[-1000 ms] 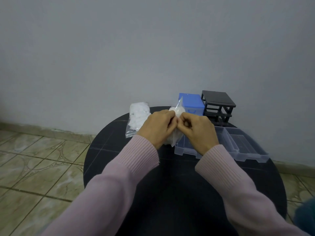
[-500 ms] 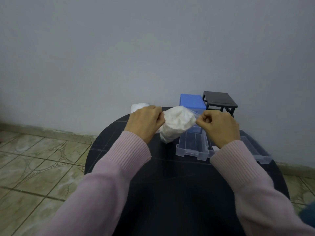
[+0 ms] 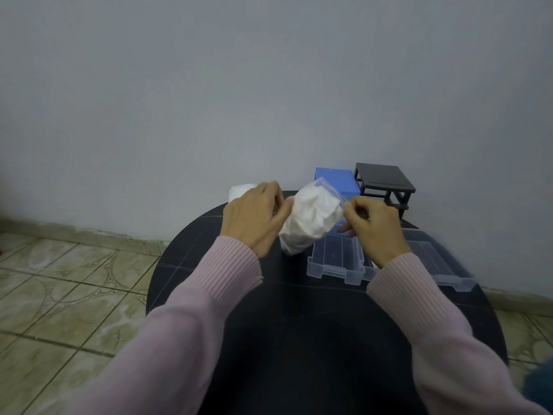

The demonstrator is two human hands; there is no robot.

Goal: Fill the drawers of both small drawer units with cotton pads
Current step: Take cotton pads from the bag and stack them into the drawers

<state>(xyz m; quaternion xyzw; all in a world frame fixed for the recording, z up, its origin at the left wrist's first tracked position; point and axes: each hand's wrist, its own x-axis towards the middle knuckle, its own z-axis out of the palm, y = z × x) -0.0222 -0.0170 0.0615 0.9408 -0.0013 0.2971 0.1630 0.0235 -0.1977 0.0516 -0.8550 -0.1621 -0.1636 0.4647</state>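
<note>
Head view — close above, looking forward-down over the round table [image 3: 299, 339].

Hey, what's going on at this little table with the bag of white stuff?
A person in pink sleeves is pulling open a clear bag of cotton pads over a round black table. The left hand pinches one side of the bag's mouth and the right hand pinches the other. Two clear drawers lie pulled out on the table with no pads visible in them. The blue unit and the black unit stand at the back, and a second bag sits behind the left hand.
</note>
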